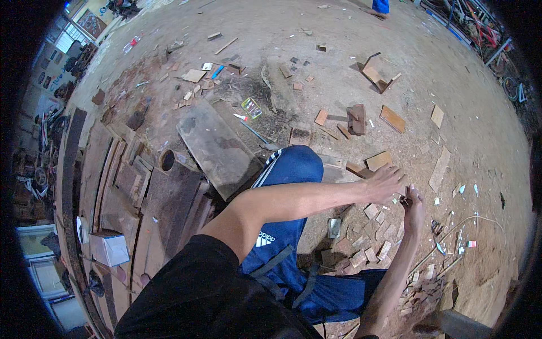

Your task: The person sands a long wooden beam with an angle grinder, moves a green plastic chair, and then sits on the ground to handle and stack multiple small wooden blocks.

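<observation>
My left hand point(385, 183) reaches across my raised knee, palm down, its fingertips close to my right hand point(413, 204). Between the two hands a small brown piece, probably wood point(405, 195), shows at the pinched fingers of the right hand; most of it is hidden. Whether the left fingers also grip it cannot be made out. Just beyond the left wrist lie a dark brown wooden block point(358, 169) and a lighter wooden block point(379, 160). Below the hands, many small wood offcuts point(360, 242) are scattered on the dusty ground.
A grey board point(218, 148) lies left of my knee, near stacked planks point(163, 212) bearing a white box point(111, 250). A long-handled tool point(256, 133) and an upturned wooden frame point(377, 76) lie ahead. Another person's foot point(378, 15) shows at the top. Bicycles point(510, 89) stand far right.
</observation>
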The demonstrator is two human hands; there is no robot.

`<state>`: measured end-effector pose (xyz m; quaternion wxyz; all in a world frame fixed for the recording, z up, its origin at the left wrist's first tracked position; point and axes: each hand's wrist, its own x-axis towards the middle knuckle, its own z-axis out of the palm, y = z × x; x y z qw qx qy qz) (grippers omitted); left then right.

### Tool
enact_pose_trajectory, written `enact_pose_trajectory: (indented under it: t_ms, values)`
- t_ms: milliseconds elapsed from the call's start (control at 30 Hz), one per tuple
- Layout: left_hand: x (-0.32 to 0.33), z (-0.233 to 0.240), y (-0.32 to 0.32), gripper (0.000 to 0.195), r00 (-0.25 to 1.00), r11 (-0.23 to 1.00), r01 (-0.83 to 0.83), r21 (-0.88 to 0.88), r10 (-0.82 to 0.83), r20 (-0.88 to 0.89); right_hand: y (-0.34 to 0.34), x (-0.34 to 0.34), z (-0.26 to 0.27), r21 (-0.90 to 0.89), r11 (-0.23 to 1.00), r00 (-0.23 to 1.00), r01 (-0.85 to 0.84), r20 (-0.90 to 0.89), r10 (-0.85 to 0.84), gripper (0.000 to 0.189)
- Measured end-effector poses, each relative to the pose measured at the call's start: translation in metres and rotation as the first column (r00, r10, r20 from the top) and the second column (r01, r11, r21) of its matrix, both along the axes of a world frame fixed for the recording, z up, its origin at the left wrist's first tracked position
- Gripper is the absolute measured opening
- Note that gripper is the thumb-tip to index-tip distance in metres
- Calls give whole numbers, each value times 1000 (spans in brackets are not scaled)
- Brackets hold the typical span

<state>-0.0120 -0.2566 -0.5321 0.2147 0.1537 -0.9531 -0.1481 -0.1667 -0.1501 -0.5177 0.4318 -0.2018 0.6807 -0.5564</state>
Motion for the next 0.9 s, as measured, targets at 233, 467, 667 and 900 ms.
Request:
enact_pose_trajectory:
  t_ms: [233, 467, 667, 900]
  values:
    - [-3, -7, -3, 41, 1000, 999, 28, 34, -28, -8, -7, 10, 7, 13, 999, 999, 41, -2, -41, 21]
    - [5, 3, -4, 39, 999, 997, -9, 80, 12, -41, -6, 4, 6, 33, 999, 1000, -2, 18, 1, 18]
    - [5, 7, -9, 33, 993, 992, 37, 122, -50, 107, -5, -5, -2, 39, 999, 1000, -5, 5, 5, 20]
    - [18, 25, -12, 31, 994, 954, 4, 301, -36, 100, -7, 9, 9, 80, 993, 996, -84, 22, 82, 57]
